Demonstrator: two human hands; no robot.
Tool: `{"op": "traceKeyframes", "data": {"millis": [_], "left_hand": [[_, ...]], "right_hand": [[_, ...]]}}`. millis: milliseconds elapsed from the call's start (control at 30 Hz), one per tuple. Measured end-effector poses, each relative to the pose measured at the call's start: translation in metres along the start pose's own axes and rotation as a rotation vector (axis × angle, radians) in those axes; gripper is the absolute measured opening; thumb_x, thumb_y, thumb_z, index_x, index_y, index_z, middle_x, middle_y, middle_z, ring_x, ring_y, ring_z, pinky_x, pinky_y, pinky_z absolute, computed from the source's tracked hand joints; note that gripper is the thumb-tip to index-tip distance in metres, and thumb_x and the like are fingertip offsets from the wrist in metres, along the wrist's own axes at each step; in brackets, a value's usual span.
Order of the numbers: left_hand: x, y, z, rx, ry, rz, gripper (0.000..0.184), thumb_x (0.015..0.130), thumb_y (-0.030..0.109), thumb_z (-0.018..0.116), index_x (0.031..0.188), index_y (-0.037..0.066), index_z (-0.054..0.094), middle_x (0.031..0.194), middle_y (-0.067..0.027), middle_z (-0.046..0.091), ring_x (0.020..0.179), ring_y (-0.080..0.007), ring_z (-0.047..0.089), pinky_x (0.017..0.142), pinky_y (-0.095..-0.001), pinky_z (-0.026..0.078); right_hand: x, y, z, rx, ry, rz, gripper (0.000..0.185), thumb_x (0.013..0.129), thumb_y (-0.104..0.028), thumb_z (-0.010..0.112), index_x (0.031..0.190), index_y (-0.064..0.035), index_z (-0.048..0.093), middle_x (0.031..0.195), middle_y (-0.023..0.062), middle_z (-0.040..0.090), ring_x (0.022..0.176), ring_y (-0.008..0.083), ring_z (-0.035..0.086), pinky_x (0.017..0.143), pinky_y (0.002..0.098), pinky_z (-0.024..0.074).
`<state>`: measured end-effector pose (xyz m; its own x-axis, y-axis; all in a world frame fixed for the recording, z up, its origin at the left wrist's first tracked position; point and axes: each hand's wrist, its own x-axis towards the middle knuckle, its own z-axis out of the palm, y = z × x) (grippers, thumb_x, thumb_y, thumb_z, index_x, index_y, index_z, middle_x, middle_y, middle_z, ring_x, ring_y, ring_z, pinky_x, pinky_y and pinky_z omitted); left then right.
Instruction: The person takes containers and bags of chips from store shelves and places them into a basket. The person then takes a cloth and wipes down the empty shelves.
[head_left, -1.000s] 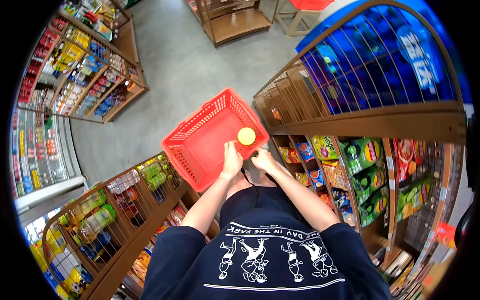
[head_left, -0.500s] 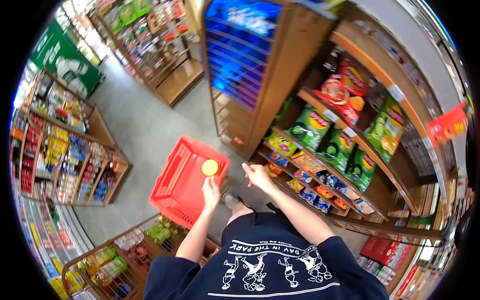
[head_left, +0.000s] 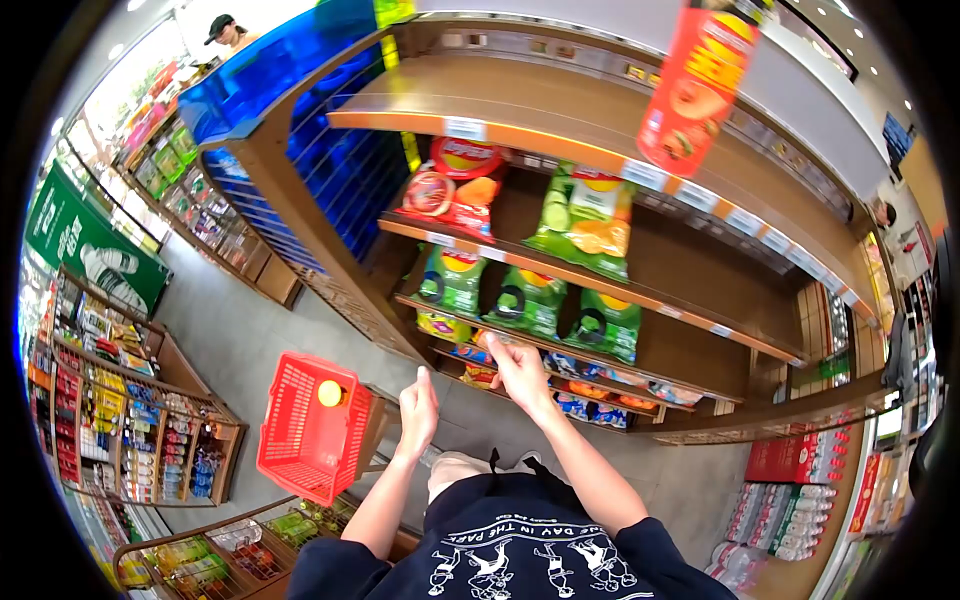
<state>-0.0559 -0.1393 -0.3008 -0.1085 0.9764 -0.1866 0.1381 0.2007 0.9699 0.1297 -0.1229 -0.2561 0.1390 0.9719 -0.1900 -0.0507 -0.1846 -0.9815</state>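
My left hand (head_left: 419, 412) is raised in front of my body, thumb up and fingers curled in, with nothing visible in it. It is to the right of a red shopping basket (head_left: 285, 455), apart from its rim. Inside the basket lies a round yellow item (head_left: 330, 393), its kind unclear. My right hand (head_left: 521, 376) is closed with the thumb up, and nothing shows in it. Beyond it on the shelves are green chip bags (head_left: 525, 300), a red chip bag (head_left: 452, 200) and a lighter green chip bag (head_left: 585, 220).
A brown shelf unit (head_left: 590, 105) stands ahead, with a red hanging sign (head_left: 700, 85) at its top. Blue wire racking (head_left: 310, 170) adjoins it. Stocked shelves (head_left: 150, 400) stand left, bottles (head_left: 790, 520) lower right. A person in a cap (head_left: 228, 35) is far off.
My view has turned right toward the chip shelves. The basket and yellow item now appear farther left, and my left hand no longer appears over the basket. My right hand stays raised.
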Motion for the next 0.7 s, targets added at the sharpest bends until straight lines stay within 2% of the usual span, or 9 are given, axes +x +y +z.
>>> {"op": "traceKeyframes", "data": {"millis": [167, 233, 367, 433, 500, 567, 600, 633, 700], "left_hand": [[-0.020, 0.084, 0.069, -0.009, -0.292, 0.185, 0.053, 0.103, 0.038, 0.042, 0.064, 0.005, 0.053, 0.050, 0.0033, 0.043, 0.046, -0.0046, 0.036, 0.043, -0.0247, 0.027], [-0.020, 0.109, 0.087, 0.036, -0.451, 0.201, 0.036, 0.102, 0.025, 0.049, 0.080, 0.000, 0.062, 0.058, -0.0013, 0.056, 0.053, -0.0045, 0.052, 0.047, -0.0207, 0.039], [-0.024, 0.181, 0.117, -0.021, -0.621, 0.443, 0.016, 0.098, 0.010, 0.054, 0.102, -0.002, 0.063, 0.076, -0.0056, 0.066, 0.066, -0.0084, 0.061, 0.059, -0.0227, 0.051], [-0.017, 0.231, 0.138, -0.012, -0.560, 0.803, 0.013, 0.095, 0.006, 0.057, 0.103, -0.003, 0.063, 0.081, -0.0079, 0.068, 0.069, -0.0120, 0.063, 0.062, -0.0245, 0.052], [-0.012, 0.247, 0.138, 0.059, -0.536, 0.967, 0.016, 0.094, 0.002, 0.056, 0.110, -0.001, 0.060, 0.095, -0.0071, 0.065, 0.083, -0.0112, 0.063, 0.070, -0.0231, 0.052], [-0.004, 0.308, 0.145, 0.128, -0.331, 1.359, 0.021, 0.091, -0.002, 0.057, 0.112, -0.002, 0.058, 0.105, -0.0107, 0.063, 0.094, -0.0158, 0.063, 0.078, -0.0263, 0.052], [-0.006, 0.308, 0.144, 0.108, -0.368, 1.291, 0.023, 0.089, -0.002, 0.059, 0.112, -0.002, 0.058, 0.112, -0.0131, 0.060, 0.103, -0.0195, 0.061, 0.085, -0.0308, 0.051], [0.000, 0.341, 0.146, 0.153, -0.257, 1.369, 0.024, 0.089, 0.001, 0.061, 0.113, -0.001, 0.058, 0.114, -0.0129, 0.060, 0.108, -0.0215, 0.059, 0.090, -0.0339, 0.049], [0.005, 0.354, 0.147, 0.154, -0.245, 1.313, 0.031, 0.091, 0.009, 0.062, 0.119, -0.002, 0.055, 0.120, -0.0147, 0.058, 0.116, -0.0239, 0.055, 0.094, -0.0363, 0.048]], "right_hand": [[-0.029, -0.058, -0.062, 0.102, 0.100, -0.098, 0.055, 0.102, -0.043, 0.045, 0.063, -0.0041, 0.052, 0.052, 0.0009, 0.051, 0.046, 0.0081, 0.052, 0.045, 0.0242, 0.0415], [-0.034, -0.074, -0.082, 0.180, 0.129, -0.192, 0.051, 0.103, -0.040, 0.043, 0.070, -0.0027, 0.054, 0.054, 0.0008, 0.051, 0.047, 0.0076, 0.050, 0.046, 0.0233, 0.0415], [-0.049, -0.121, -0.113, 0.164, 0.219, -0.370, 0.035, 0.104, -0.027, 0.044, 0.091, 0.0006, 0.060, 0.064, 0.0008, 0.055, 0.054, 0.0061, 0.051, 0.052, 0.0228, 0.0433], [-0.052, -0.162, -0.132, 0.184, 0.244, -0.531, 0.022, 0.101, -0.015, 0.051, 0.109, 0.0021, 0.063, 0.079, 0.0050, 0.065, 0.069, 0.0109, 0.062, 0.063, 0.0240, 0.0539], [-0.059, -0.181, -0.137, 0.147, 0.286, -0.518, 0.020, 0.098, -0.011, 0.056, 0.110, 0.0026, 0.063, 0.086, 0.0079, 0.067, 0.075, 0.0129, 0.065, 0.068, 0.0253, 0.0553], [-0.054, -0.225, -0.149, 0.103, 0.351, -0.733, 0.018, 0.095, -0.007, 0.059, 0.110, 0.0032, 0.064, 0.092, 0.0109, 0.070, 0.080, 0.0147, 0.067, 0.075, 0.0272, 0.0557], [-0.052, -0.231, -0.152, 0.091, 0.384, -0.772, 0.018, 0.095, -0.005, 0.059, 0.109, 0.0033, 0.064, 0.092, 0.0110, 0.070, 0.080, 0.0148, 0.068, 0.075, 0.0272, 0.0556], [-0.045, -0.249, -0.154, 0.065, 0.397, -0.844, 0.017, 0.094, -0.004, 0.059, 0.109, 0.0034, 0.065, 0.093, 0.0110, 0.070, 0.081, 0.0149, 0.068, 0.076, 0.0271, 0.0555], [-0.042, -0.261, -0.157, -0.002, 0.422, -0.760, 0.021, 0.093, -0.005, 0.062, 0.111, 0.0038, 0.064, 0.099, 0.0124, 0.070, 0.089, 0.0161, 0.068, 0.083, 0.0285, 0.0546]]}}
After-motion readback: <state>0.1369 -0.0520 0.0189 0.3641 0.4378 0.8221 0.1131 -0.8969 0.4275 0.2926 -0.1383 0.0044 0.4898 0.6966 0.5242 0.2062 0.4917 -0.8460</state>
